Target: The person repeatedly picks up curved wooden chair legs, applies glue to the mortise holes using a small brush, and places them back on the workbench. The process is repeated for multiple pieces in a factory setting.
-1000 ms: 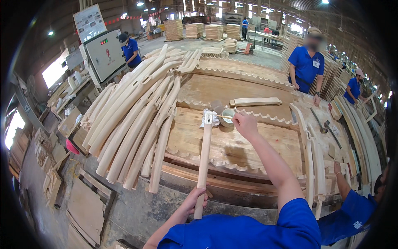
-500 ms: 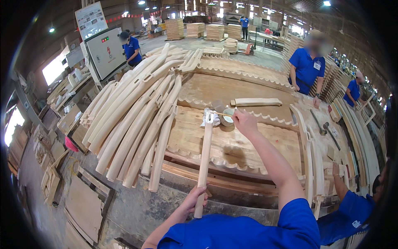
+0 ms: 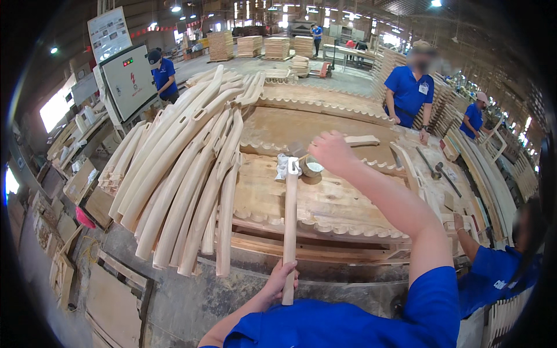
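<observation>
My left hand (image 3: 279, 281) is wrapped round the near end of a pale wooden leg (image 3: 290, 226). The leg points away from me, its slotted far end resting near the middle of the bench. My right hand (image 3: 333, 152) is closed on a thin stick (image 3: 303, 156), most of it hidden by the fingers. Its tip is at the slot, where something white shows. Just below that hand stands a small cup (image 3: 313, 166) of white stuff. A crumpled white rag (image 3: 282, 167) lies beside the slotted end.
Many curved, slotted wooden legs (image 3: 174, 174) are heaped to my left. Scalloped wooden strips (image 3: 325, 227) cross the bench. A loose wooden piece (image 3: 362, 140) lies beyond my right hand. Hammers (image 3: 447, 174) lie at right, near a co-worker (image 3: 409, 93); another person's arm (image 3: 469, 246) reaches in at lower right.
My right hand has risen and come in closer to the slot, with the stick now steeper. The left hand still holds the leg. The whole view has shifted slightly.
</observation>
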The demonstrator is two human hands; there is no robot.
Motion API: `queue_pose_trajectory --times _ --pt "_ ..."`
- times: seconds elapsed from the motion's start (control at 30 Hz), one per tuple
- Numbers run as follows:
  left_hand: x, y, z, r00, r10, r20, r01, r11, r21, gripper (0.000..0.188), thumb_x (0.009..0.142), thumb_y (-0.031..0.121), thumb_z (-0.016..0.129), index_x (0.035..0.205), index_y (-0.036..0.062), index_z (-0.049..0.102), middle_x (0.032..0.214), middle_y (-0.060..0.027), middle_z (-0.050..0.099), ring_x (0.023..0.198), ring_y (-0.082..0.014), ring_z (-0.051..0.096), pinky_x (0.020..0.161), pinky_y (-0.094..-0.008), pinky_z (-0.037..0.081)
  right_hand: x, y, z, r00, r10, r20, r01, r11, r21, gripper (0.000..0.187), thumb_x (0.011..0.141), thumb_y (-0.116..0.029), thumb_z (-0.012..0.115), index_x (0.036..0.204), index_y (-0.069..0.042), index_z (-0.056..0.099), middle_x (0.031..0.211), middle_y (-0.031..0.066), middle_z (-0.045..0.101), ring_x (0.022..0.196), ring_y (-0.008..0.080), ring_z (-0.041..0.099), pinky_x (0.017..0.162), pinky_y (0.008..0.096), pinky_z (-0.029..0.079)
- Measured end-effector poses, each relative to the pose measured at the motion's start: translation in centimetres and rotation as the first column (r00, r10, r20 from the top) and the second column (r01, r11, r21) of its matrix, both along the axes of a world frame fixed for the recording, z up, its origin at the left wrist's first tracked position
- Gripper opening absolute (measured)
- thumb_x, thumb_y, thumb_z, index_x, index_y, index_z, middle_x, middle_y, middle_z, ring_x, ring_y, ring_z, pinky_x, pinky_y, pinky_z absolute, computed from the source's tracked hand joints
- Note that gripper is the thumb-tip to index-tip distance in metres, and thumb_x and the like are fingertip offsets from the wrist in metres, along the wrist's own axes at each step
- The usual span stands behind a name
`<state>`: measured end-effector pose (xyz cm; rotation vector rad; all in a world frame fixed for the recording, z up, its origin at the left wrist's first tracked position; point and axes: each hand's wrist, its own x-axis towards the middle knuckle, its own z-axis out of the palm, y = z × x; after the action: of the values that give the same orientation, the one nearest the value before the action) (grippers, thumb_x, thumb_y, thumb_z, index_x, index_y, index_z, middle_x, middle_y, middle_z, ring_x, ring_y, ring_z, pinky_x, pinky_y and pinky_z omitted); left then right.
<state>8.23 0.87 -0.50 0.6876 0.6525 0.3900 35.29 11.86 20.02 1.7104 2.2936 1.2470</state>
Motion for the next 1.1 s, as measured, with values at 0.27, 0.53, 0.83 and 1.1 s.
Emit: queue_pose_trajectory --times 0.27,0.53,0.83,1.1 --pt "-0.9 0.9 -0.1 0.999 -0.034 0.015 0.032 0.997 0.074 0.025 0.089 0.024 0.053 0.103 0.0097 0.038 0.065 -0.0050 0.048 0.046 -0.0134 0.051 0.040 -0.0266 0.043 -6.7 2.3 2.9 0.947 -0.026 0.319 0.130 0.942 -0.309 0.006 0.071 -0.018 0.063 0.070 -0.017 0.069 0.070 0.0000 0.064 0.077 0.0146 0.060 0.084 0.0337 0.032" --pt "-0.8 1.2 -0.4 0.995 -0.096 0.017 0.095 0.994 0.050 0.027 0.089 0.024 0.053 0.107 0.0111 0.037 0.067 -0.0052 0.048 0.046 -0.0136 0.050 0.040 -0.0270 0.044 -5.0 4.4 1.0 0.931 -0.148 0.334 0.187 0.979 -0.085 0.007 0.071 -0.017 0.061 0.071 -0.016 0.069 0.075 0.0018 0.065 0.084 0.0171 0.060 0.087 0.0338 0.032" --pt "-1.8 1.9 -0.4 0.995 -0.088 0.036 0.085 0.993 0.082 0.034 0.091 0.020 0.050 0.120 0.0126 0.035 0.073 -0.0055 0.048 0.047 -0.0139 0.050 0.041 -0.0271 0.045 -6.1 2.1 1.6 0.942 -0.043 0.333 0.137 0.955 -0.264 0.010 0.073 -0.018 0.061 0.078 -0.014 0.069 0.082 0.0039 0.064 0.085 0.0210 0.059 0.084 0.0387 0.037" --pt "-1.7 1.8 -0.3 0.996 -0.089 0.022 0.088 0.995 0.054 0.031 0.089 0.020 0.052 0.114 0.0112 0.037 0.067 -0.0049 0.047 0.045 -0.0134 0.048 0.040 -0.0260 0.044 -6.4 2.9 2.5 0.903 -0.329 0.276 0.383 0.908 -0.169 0.011 0.074 -0.020 0.061 0.079 -0.016 0.069 0.079 0.0026 0.063 0.089 0.0224 0.057 0.074 0.0420 0.043"
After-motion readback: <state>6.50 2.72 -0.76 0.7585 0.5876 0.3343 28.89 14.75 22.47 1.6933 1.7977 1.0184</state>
